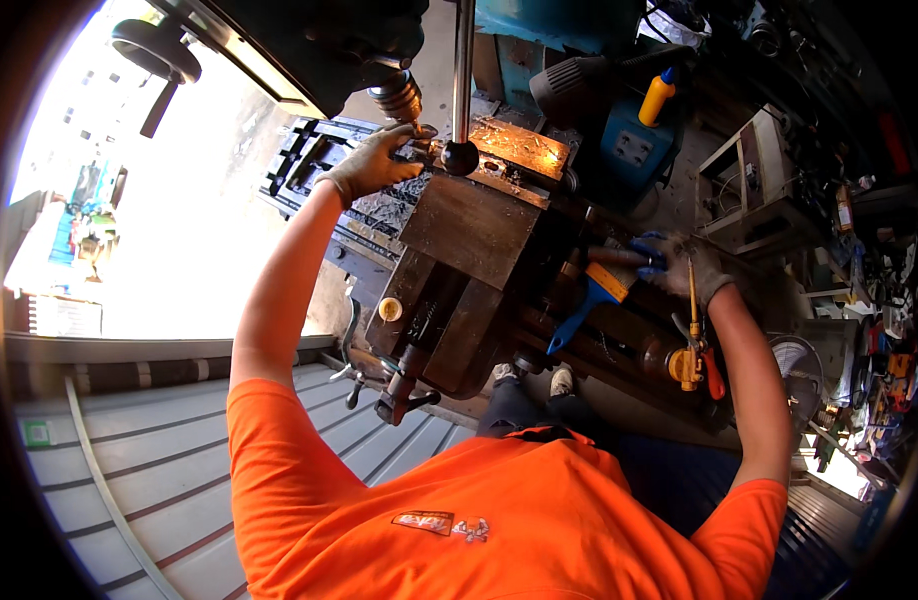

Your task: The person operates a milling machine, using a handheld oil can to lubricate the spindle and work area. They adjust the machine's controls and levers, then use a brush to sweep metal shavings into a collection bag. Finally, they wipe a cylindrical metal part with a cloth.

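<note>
My left hand [376,165], in a pale work glove, is at the left end of the machine vise [514,150], just below the drill chuck [397,98]. Its thumb and fingers curve round a small metal piece [420,150] by the jaws. Bright chips lie on the vise. Over on the right, my gloved right hand [684,268] is closed beside a dark cylindrical bar [619,257]; blue shows at its fingers, and what they grip is hidden. A paintbrush with a blue handle [577,312] lies close to that hand.
A lever with a black ball knob [460,157] hangs before the vise. A yellow bottle [657,97] stands on a blue box [634,145] behind. Right of the brush are a brass-coloured fitting [685,368] and a red handle [714,375]. Crank handles [404,400] project near my body.
</note>
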Action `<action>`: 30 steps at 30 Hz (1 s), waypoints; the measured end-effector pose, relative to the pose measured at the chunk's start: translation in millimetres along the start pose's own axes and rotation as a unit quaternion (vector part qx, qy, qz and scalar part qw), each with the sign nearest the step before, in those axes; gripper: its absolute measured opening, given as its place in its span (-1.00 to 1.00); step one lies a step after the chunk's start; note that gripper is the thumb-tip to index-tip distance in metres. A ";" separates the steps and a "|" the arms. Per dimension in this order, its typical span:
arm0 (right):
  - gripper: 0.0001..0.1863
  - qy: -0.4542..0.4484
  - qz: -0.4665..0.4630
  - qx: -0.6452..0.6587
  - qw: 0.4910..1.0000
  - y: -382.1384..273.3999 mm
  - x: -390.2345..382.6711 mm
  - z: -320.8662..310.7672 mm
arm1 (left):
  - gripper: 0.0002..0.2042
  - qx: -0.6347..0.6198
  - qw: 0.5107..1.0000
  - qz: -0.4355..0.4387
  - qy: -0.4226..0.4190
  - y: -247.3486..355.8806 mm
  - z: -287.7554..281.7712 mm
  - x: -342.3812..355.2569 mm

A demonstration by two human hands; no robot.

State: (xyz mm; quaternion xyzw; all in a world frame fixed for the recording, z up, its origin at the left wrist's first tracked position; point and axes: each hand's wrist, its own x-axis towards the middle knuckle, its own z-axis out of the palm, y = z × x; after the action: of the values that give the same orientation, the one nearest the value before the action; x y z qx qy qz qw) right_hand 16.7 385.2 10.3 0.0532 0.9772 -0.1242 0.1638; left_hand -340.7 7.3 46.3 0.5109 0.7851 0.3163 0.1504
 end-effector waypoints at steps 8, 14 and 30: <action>-0.41 0.051 -0.014 -0.003 0.999 -12.4 2.2 -0.3 | -0.62 -0.161 0.985 -0.042 -0.039 -45.3 -1.2 21.8; -0.41 0.044 -0.007 0.010 0.999 2.4 3.6 13.5 | -0.66 -0.098 0.991 -0.012 -0.088 -55.4 -4.5 35.6; -0.37 0.015 -0.010 0.097 0.995 -6.3 2.1 -10.9 | -0.28 -0.084 0.986 -0.134 0.043 -23.3 -33.2 -56.7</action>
State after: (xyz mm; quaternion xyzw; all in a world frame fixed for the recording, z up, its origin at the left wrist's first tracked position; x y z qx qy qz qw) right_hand 10.5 382.2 21.0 0.0614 0.9633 -0.2195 0.1419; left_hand -351.1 -61.4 51.3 0.3724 0.8227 0.3803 0.1996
